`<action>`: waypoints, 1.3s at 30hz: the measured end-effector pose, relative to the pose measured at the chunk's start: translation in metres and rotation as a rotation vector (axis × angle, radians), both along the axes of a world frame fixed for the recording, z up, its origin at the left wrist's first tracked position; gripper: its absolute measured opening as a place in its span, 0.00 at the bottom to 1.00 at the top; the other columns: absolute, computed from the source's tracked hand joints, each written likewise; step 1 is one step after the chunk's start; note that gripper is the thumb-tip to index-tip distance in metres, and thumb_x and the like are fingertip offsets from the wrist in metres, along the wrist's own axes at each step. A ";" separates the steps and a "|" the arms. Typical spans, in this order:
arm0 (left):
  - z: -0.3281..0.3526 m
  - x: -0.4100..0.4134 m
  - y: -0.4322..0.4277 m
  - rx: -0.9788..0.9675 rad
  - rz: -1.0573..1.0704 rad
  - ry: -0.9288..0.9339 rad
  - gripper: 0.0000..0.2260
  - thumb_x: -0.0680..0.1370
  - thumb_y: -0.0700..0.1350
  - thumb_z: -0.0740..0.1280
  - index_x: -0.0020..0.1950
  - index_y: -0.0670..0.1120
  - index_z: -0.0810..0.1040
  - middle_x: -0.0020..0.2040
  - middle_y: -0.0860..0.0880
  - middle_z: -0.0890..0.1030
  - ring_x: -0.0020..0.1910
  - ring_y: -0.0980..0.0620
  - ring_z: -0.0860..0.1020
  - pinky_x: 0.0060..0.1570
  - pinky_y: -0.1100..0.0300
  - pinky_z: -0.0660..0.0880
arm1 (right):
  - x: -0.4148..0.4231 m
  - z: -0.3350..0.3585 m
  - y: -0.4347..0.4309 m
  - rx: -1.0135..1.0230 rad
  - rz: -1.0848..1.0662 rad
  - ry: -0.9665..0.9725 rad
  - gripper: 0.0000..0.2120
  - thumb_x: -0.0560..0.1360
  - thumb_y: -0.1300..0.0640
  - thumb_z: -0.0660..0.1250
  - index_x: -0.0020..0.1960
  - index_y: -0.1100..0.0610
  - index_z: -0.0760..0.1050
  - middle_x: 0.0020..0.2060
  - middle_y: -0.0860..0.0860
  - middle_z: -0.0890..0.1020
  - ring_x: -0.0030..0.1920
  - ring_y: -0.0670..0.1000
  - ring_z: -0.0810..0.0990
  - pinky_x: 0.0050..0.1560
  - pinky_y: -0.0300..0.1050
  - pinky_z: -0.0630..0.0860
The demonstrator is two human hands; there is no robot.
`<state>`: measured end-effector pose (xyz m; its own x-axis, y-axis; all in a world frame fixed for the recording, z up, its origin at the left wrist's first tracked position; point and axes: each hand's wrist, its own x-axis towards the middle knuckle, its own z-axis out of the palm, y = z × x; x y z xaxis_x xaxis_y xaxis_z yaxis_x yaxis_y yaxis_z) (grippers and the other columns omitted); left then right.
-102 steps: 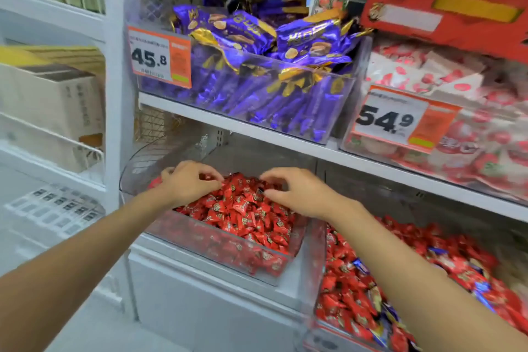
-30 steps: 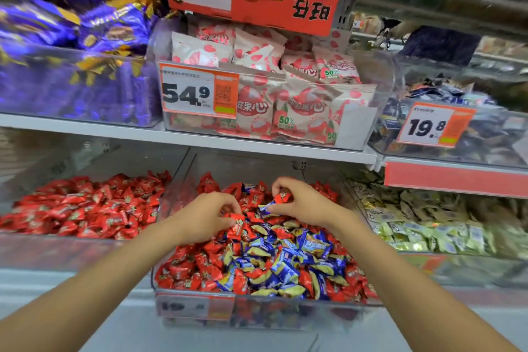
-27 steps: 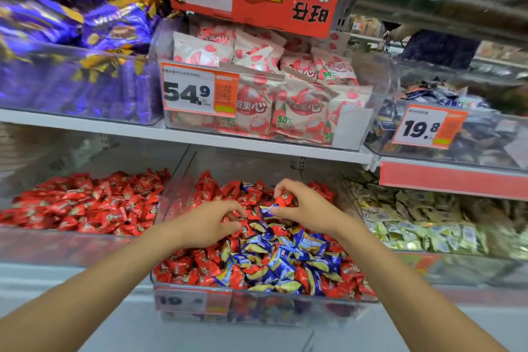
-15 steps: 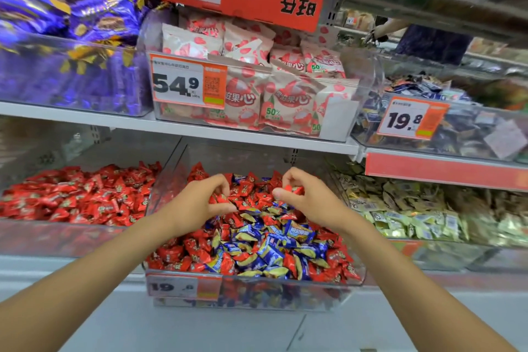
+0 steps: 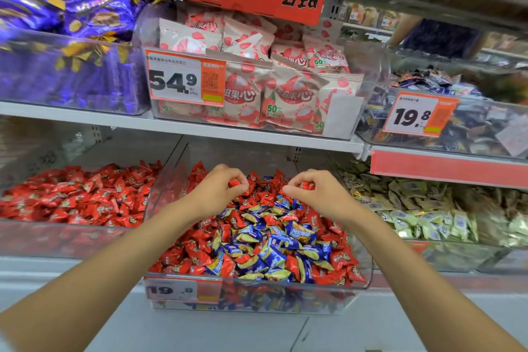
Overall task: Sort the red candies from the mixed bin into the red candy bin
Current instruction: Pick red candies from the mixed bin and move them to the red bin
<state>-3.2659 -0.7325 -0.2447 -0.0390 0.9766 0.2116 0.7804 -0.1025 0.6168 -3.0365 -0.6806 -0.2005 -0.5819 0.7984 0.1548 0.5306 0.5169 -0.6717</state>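
The clear mixed bin (image 5: pixel 367 274) on the lower shelf holds several red candies mixed with blue-and-yellow ones. Both hands hover over its back half. My left hand (image 5: pixel 217 194) pinches a red candy (image 5: pixel 235 182) between thumb and fingers. My right hand (image 5: pixel 320 194) pinches another red candy (image 5: pixel 307 185) the same way. To the left stands the red candy bin (image 5: pixel 71 240), a clear bin filled only with red candies.
A bin of pale green-wrapped candies (image 5: pixel 428 214) sits right of the mixed bin. The upper shelf (image 5: pixel 171 126) overhangs closely, carrying purple packs (image 5: pixel 71 37), pink-white bags (image 5: pixel 271 80) and a dark-wrapped candy bin (image 5: pixel 471 128). A person stands beyond the shelf at top right.
Both hands left the red candy bin and moved right to the mixed bin. There they dug among the candies, and each has lifted a red candy clear of the pile.
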 end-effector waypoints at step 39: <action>-0.001 0.043 -0.006 -0.098 -0.072 0.098 0.11 0.73 0.52 0.72 0.53 0.51 0.80 0.49 0.54 0.71 0.48 0.55 0.71 0.51 0.60 0.68 | 0.058 -0.011 -0.018 -0.050 0.026 -0.116 0.08 0.72 0.54 0.73 0.40 0.51 0.74 0.37 0.51 0.79 0.35 0.48 0.74 0.40 0.47 0.73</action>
